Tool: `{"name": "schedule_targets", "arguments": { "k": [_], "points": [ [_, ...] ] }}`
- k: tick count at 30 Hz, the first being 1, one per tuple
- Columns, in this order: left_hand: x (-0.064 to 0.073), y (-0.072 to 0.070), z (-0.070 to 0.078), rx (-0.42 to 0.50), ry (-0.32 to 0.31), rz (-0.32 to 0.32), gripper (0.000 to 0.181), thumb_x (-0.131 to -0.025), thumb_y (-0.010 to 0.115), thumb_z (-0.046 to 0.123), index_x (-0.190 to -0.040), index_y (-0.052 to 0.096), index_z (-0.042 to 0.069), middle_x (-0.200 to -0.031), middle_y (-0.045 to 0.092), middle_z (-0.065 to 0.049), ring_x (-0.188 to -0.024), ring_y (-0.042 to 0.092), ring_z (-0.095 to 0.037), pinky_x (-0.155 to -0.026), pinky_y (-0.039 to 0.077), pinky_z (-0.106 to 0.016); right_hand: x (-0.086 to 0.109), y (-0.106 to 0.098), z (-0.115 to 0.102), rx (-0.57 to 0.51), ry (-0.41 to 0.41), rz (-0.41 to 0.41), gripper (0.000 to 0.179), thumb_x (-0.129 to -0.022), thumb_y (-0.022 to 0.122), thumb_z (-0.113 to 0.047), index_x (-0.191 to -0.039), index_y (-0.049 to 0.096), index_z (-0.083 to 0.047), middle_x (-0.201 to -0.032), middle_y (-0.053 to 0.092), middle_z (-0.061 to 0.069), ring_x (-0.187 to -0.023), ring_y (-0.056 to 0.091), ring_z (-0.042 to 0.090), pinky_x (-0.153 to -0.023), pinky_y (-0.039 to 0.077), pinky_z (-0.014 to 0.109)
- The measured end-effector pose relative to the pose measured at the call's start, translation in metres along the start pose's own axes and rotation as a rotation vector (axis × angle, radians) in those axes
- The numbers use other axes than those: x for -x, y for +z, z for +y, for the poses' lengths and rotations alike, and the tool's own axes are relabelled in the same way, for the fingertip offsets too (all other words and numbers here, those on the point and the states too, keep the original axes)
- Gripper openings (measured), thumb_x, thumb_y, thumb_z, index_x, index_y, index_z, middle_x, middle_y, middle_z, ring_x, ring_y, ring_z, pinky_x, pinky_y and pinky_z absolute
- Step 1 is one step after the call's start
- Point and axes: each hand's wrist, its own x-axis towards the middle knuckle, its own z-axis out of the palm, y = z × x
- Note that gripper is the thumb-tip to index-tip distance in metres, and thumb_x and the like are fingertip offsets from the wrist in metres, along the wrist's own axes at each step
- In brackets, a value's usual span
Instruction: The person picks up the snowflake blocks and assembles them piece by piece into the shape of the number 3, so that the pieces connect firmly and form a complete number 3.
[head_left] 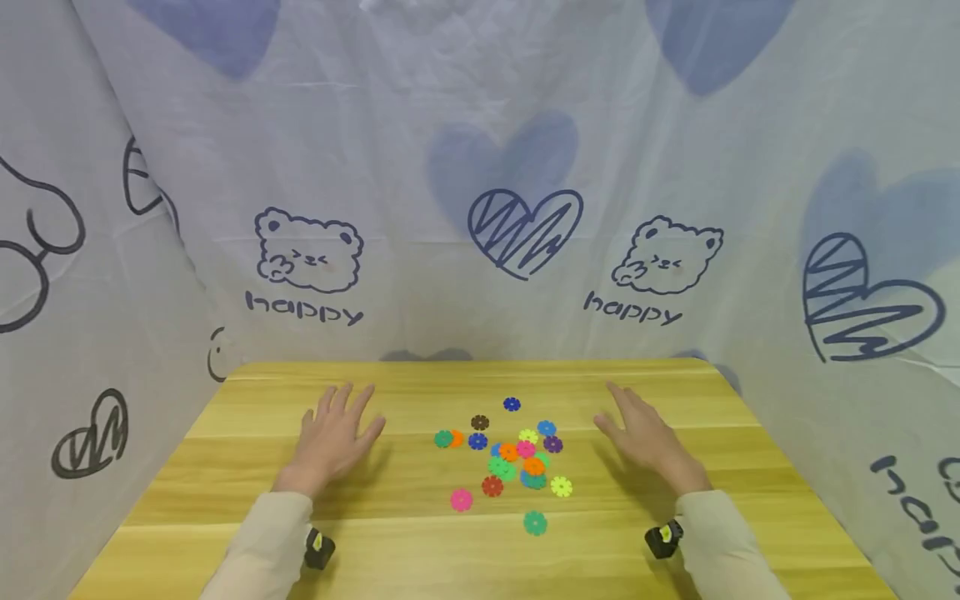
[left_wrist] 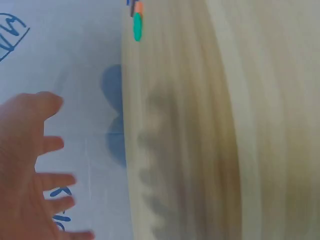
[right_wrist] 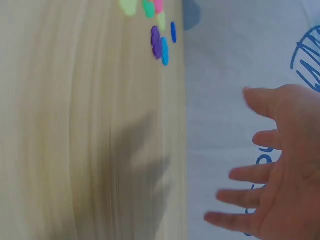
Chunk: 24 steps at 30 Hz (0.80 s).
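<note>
Small flower-shaped discs in many colours (head_left: 508, 452), flat and notched around the rim, lie scattered on a yellow wood-grain table (head_left: 405, 550), midway between a person's two hands. Several overlap in the middle of the group; a dark blue disc (head_left: 512, 404) lies at the far side and a green disc (head_left: 535, 523) at the near side. The left hand (head_left: 330, 446) hovers over the table, fingers apart and thumb out, nearest a second green disc (head_left: 443, 439) that overlaps an orange one. The right hand (head_left: 651, 437) mirrors it, its fingers also spread, nearest a purple disc (head_left: 552, 444). Beige sleeves (head_left: 262, 542) cover both forearms. Behind hangs a white cloth (head_left: 420, 317) printed with hearts, bear faces and the word "happy."
</note>
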Motion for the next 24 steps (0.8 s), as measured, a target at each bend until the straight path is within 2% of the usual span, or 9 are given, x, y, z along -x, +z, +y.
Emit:
{"name": "schedule_targets", "arguments": {
  "k": [3, 5, 9, 13, 17, 19, 24],
  "points": [
    [-0.001, 0.002, 0.004, 0.081, 0.074, 0.000, 0.056, -0.105, 0.056, 0.037, -0.152, 0.048, 0.008, -0.154, 0.047, -0.027, -0.143, 0.039, -0.051, -0.109, 0.037, -0.076, -0.003, 0.003, -0.005, -0.135, -0.034, -0.001, 0.065, -0.107, 0.056, -0.032, -0.157, 0.033, 0.003, -0.157, 0.040, 0.034, -0.140, 0.044, 0.056, -0.115, 0.039, 0.066],
    [-0.001, 0.005, 0.010, 0.152, 0.129, -0.022, 0.048, -0.103, 0.061, 0.029, -0.145, 0.056, 0.005, -0.145, 0.055, -0.025, -0.135, 0.048, -0.048, -0.107, 0.043, -0.070, -0.005, 0.006, -0.011, -0.213, -0.032, -0.012, 0.058, -0.104, 0.061, -0.023, -0.153, 0.042, 0.002, -0.150, 0.050, 0.033, -0.130, 0.055, 0.052, -0.109, 0.048, 0.062],
    [0.001, 0.007, 0.025, 0.281, 0.187, -0.105, 0.039, -0.098, 0.069, 0.018, -0.134, 0.064, 0.003, -0.134, 0.063, -0.020, -0.127, 0.055, -0.043, -0.109, 0.046, -0.062, -0.009, 0.017, -0.027, -0.317, -0.005, -0.053, 0.043, -0.100, 0.067, -0.015, -0.139, 0.059, 0.000, -0.136, 0.064, 0.028, -0.113, 0.068, 0.039, -0.096, 0.058, 0.050],
    [0.004, 0.010, 0.039, 0.342, 0.226, -0.181, 0.036, -0.096, 0.071, 0.014, -0.130, 0.067, 0.002, -0.129, 0.067, -0.016, -0.123, 0.059, -0.040, -0.107, 0.049, -0.059, -0.014, 0.027, -0.040, -0.333, 0.001, -0.081, 0.032, -0.097, 0.071, -0.012, -0.127, 0.069, -0.001, -0.125, 0.071, 0.020, -0.102, 0.071, 0.027, -0.087, 0.061, 0.041],
    [0.007, 0.017, 0.049, 0.376, 0.266, -0.248, 0.036, -0.095, 0.072, 0.014, -0.129, 0.067, 0.002, -0.125, 0.068, -0.014, -0.118, 0.061, -0.037, -0.102, 0.052, -0.056, -0.014, 0.034, -0.048, -0.358, -0.012, -0.114, 0.027, -0.095, 0.073, -0.009, -0.121, 0.071, -0.002, -0.117, 0.073, 0.016, -0.095, 0.070, 0.022, -0.082, 0.061, 0.037],
    [0.010, 0.021, 0.053, 0.400, 0.259, -0.280, 0.036, -0.095, 0.072, 0.015, -0.129, 0.067, 0.003, -0.125, 0.068, -0.013, -0.118, 0.061, -0.035, -0.102, 0.052, -0.055, -0.014, 0.037, -0.050, -0.367, -0.033, -0.134, 0.026, -0.094, 0.074, -0.007, -0.119, 0.072, -0.001, -0.114, 0.074, 0.016, -0.092, 0.069, 0.021, -0.081, 0.061, 0.036],
    [0.015, 0.028, 0.065, 0.455, 0.277, -0.314, 0.035, -0.093, 0.074, 0.015, -0.127, 0.069, 0.004, -0.122, 0.068, -0.012, -0.116, 0.061, -0.033, -0.101, 0.052, -0.057, -0.012, 0.043, -0.057, -0.370, -0.066, -0.151, 0.022, -0.094, 0.073, -0.004, -0.116, 0.073, -0.001, -0.111, 0.074, 0.016, -0.091, 0.068, 0.019, -0.079, 0.061, 0.032]
  ]
}}
